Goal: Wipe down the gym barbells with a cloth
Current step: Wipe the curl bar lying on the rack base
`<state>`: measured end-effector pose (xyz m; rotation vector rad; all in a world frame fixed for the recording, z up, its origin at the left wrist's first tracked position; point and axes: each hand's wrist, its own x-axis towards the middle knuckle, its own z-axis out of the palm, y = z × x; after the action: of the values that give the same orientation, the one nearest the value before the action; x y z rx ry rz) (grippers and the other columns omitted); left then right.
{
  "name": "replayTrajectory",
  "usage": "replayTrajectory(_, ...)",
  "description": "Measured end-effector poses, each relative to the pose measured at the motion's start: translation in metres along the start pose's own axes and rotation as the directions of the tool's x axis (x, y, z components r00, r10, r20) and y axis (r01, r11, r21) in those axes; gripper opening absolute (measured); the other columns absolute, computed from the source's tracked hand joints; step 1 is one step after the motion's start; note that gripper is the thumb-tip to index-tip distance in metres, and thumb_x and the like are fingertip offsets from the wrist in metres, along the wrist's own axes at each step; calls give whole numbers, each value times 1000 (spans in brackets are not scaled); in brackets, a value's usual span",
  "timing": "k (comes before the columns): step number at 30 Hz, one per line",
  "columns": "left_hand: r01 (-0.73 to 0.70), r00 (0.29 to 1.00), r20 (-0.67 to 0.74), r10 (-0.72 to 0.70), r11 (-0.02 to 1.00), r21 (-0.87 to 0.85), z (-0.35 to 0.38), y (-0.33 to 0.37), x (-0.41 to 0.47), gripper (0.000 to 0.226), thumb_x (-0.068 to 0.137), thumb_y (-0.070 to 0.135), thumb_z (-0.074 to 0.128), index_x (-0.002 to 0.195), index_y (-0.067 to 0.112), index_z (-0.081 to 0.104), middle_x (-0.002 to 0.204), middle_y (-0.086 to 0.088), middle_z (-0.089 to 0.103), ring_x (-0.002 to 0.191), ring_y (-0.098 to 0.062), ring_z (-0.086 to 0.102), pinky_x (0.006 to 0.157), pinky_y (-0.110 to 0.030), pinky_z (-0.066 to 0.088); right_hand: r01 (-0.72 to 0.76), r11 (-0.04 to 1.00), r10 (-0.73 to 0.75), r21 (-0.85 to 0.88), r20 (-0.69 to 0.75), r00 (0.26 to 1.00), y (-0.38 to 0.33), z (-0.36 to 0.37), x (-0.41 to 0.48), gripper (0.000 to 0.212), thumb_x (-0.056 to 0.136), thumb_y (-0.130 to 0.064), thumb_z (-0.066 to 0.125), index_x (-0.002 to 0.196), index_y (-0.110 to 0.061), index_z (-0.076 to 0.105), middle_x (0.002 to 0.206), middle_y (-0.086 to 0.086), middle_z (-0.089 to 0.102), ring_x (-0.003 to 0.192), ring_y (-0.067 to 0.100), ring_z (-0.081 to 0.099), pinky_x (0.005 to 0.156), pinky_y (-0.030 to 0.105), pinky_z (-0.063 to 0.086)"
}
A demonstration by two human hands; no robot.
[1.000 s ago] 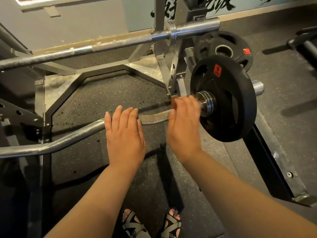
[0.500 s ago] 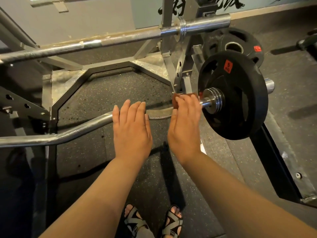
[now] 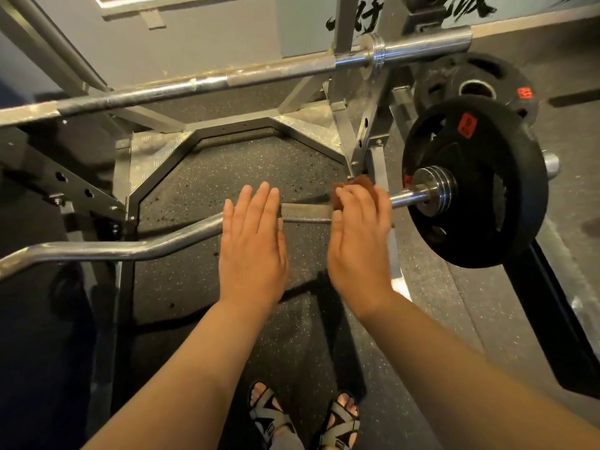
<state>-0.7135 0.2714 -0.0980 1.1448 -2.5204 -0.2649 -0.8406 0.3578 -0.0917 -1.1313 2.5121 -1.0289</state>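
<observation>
Across the front of a grey steel rack (image 3: 152, 164), a bent curl bar (image 3: 130, 246) runs in from the left edge to the person's left hand (image 3: 251, 251), which lies flat on it with fingers straight and together. Just to the right, the right hand (image 3: 360, 241) curls over a brown cloth (image 3: 358, 182), holding it against the bar's shaft, near the collar of a black weight plate (image 3: 487, 203).
</observation>
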Motion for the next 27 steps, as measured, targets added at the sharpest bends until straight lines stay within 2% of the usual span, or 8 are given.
replayTrajectory(4, 32, 999, -3, -32, 999, -14, 0, 3, 1, 47, 109, 22, 38, 154, 10, 40, 163, -8, 34, 154, -25, 24, 128, -43, 8, 132, 986, -124, -97, 90, 988, -6, 9, -5, 47, 107, -34, 35, 151, -20, 39, 156, -4, 36, 154, 25, 8, 126, 51, 17)
replayTrajectory(7, 49, 999, 5, -49, 998, -28, -3, 2, 2, 46, 109, 24, 38, 154, 12, 41, 161, -5, 37, 153, -22, 26, 128, -40, 7, 289, 909, -253, -300, 152, 955, 31, -7, 4, 47, 109, -39, 33, 153, -24, 32, 157, -3, 34, 155, 24, 10, 128, 47, 3)
replayTrajectory(9, 73, 997, 5, -73, 996, -51, -5, 2, 6, 45, 109, 25, 39, 152, 14, 45, 157, -3, 44, 150, -21, 32, 128, -37, 6, 196, 938, -180, -285, 81, 980, 45, -16, 10, 46, 109, -39, 32, 151, -22, 33, 158, -2, 31, 156, 21, 6, 128, 43, -4)
replayTrajectory(12, 89, 996, 7, -89, 995, -45, -4, 4, 9, 44, 109, 25, 39, 151, 13, 47, 155, -3, 47, 147, -23, 36, 127, -37, 5, 31, 997, -32, -74, -14, 999, 27, -5, 7, 43, 109, -32, 34, 148, -14, 40, 156, 2, 30, 155, 21, 5, 128, 50, 12)
replayTrajectory(15, 61, 998, 29, -60, 998, -16, -4, 4, 7, 48, 108, 26, 35, 153, 11, 43, 157, -5, 44, 149, -25, 32, 128, -40, 5, 142, 988, -139, -58, 66, 988, -2, 17, -6, 47, 107, -30, 35, 150, -10, 40, 156, 7, 30, 155, 28, 8, 125, 55, 19)
replayTrajectory(22, 46, 998, 34, -45, 999, -10, -5, 3, 6, 47, 109, 24, 37, 154, 12, 41, 158, -5, 42, 150, -25, 30, 128, -42, 5, 315, 908, -278, -276, 164, 946, 33, -11, 17, 41, 106, -45, 37, 138, -21, 43, 144, 3, 41, 144, 27, 26, 127, 49, 9)
replayTrajectory(24, 58, 998, 23, -58, 998, -20, -3, 4, 6, 46, 109, 24, 39, 153, 12, 43, 157, -5, 43, 150, -25, 31, 128, -40, 4, 246, 920, -226, -306, 99, 969, 41, -22, 25, 36, 106, -43, 34, 132, -20, 45, 138, 3, 44, 140, 26, 32, 128, 43, 3)
replayTrajectory(27, 88, 996, 13, -87, 996, -30, 0, 6, 6, 45, 109, 25, 37, 153, 12, 43, 157, -4, 44, 150, -24, 30, 128, -39, 2, 5, 971, -20, -237, -63, 998, 32, -19, 25, 37, 108, -39, 30, 134, -17, 44, 142, 5, 43, 147, 26, 27, 129, 45, 2)
